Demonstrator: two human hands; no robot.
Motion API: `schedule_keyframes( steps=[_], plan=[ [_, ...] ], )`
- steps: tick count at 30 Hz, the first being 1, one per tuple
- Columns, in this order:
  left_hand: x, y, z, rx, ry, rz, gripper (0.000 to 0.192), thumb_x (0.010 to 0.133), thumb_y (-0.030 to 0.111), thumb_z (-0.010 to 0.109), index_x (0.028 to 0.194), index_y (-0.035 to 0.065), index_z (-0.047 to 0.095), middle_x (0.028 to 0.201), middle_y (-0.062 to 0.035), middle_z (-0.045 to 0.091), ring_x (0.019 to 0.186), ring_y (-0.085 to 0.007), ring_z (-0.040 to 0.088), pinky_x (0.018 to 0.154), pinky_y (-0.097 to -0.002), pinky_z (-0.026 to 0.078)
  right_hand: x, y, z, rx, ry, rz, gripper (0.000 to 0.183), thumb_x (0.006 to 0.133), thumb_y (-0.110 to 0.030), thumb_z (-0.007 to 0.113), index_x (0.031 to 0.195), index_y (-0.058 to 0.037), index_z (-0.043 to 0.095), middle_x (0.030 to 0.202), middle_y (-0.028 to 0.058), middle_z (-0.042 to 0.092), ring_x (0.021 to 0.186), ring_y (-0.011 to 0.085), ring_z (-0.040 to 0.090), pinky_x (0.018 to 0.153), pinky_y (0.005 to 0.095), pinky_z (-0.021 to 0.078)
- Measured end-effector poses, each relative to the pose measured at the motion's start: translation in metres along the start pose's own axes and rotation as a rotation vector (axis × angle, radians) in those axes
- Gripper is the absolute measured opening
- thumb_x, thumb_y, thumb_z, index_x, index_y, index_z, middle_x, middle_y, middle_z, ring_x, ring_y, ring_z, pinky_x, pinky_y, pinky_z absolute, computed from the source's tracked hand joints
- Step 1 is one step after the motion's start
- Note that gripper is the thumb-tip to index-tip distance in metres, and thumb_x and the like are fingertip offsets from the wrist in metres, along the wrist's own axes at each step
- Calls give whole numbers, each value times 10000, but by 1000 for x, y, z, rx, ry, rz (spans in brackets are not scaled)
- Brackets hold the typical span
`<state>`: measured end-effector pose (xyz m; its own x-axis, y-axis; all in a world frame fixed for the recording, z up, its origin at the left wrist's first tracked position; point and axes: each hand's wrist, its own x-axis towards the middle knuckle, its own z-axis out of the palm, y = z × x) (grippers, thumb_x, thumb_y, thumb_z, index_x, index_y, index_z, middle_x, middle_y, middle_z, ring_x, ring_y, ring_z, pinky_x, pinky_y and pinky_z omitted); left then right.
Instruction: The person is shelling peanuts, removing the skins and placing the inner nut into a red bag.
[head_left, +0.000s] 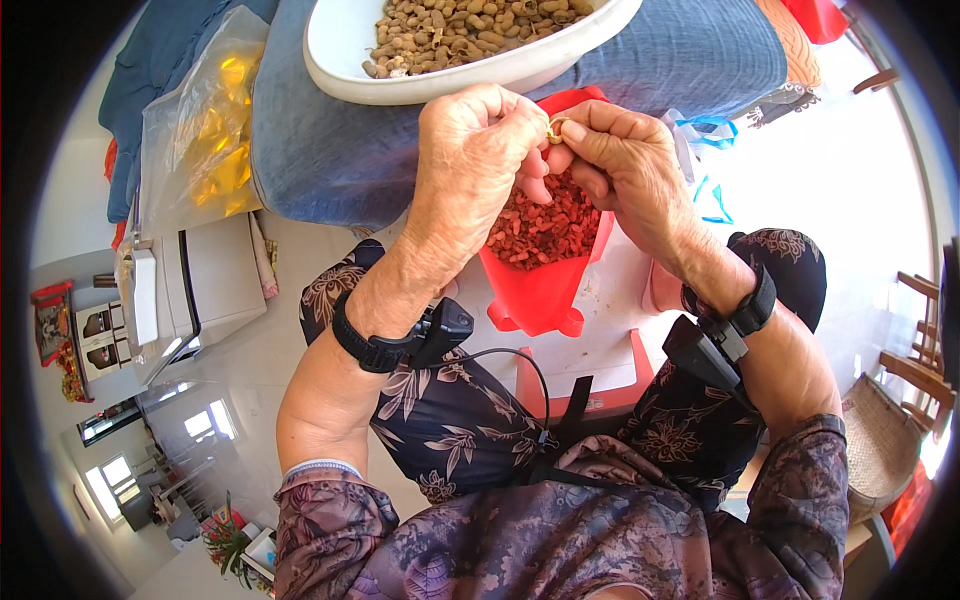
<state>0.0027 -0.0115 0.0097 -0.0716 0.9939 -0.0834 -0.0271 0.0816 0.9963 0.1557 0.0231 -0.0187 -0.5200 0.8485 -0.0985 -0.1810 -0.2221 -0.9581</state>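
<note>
Between the fingertips of both hands is a small peanut (556, 130) whose pale shell appears split, with a reddish kernel showing. My left hand (480, 154) pinches it from the left, and my right hand (634, 154) has thumb and forefinger on its right side. Directly below the hands, a red plastic bag (534, 296) stands open, holding many reddish shelled peanut kernels (541, 229). Just beyond my hands, a white basin (442, 91) contains unshelled peanuts (469, 37) and some broken shells.
The basin rests on a blue denim-covered surface (337, 150). A clear plastic bag with yellow contents (217, 142) hangs at its left. A red plastic stool (643, 367) is between my legs. To the right are a woven basket (877, 439) and wooden chairs (919, 375).
</note>
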Motion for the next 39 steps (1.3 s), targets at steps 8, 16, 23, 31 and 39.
schedule_keyframes(
  steps=[8, 16, 23, 31, 39],
  plan=[
    [2, -3, -3, -33, -27, 14, 141, 844, 79, 542, 831, -53, 590, 661, -68, 578, 483, -113, 531, 459, -210, 459, 1, 4, 1, -11, 16, -56, 193, 931, -137, 501, 934, 16, 618, 717, -17, 591, 536, 6, 419, 474, 135, 336],
    [-1, 2, -2, -18, -4, -24, 135, 843, 66, 537, 852, -57, 589, 687, -62, 574, 489, -103, 517, 462, -212, 462, 0, 0, 2, 0, 28, -23, 169, 923, -126, 510, 946, 5, 615, 726, -14, 589, 540, 8, 417, 480, 136, 336],
    [-4, 7, -2, 164, 11, -12, 125, 805, 69, 541, 840, -38, 597, 655, -38, 553, 493, -81, 508, 453, -193, 418, 1, 5, 2, 20, 13, 8, 158, 922, -136, 521, 942, -8, 611, 723, -19, 583, 543, -3, 415, 473, 123, 324],
    [-2, 3, -7, 200, 31, 8, 132, 816, 80, 544, 769, -39, 580, 619, -43, 557, 450, -63, 503, 382, -199, 427, 3, 8, 2, 69, 54, 9, 153, 922, -126, 516, 943, -8, 610, 724, -16, 583, 533, 5, 412, 462, 132, 329],
    [2, 2, -9, 157, -40, -64, 221, 885, 198, 589, 872, -14, 652, 715, -53, 613, 556, -75, 550, 476, -180, 433, 7, 9, -4, 159, 63, -50, 158, 908, -137, 551, 955, 0, 614, 718, -9, 591, 524, 12, 405, 453, 141, 324]
  ],
)
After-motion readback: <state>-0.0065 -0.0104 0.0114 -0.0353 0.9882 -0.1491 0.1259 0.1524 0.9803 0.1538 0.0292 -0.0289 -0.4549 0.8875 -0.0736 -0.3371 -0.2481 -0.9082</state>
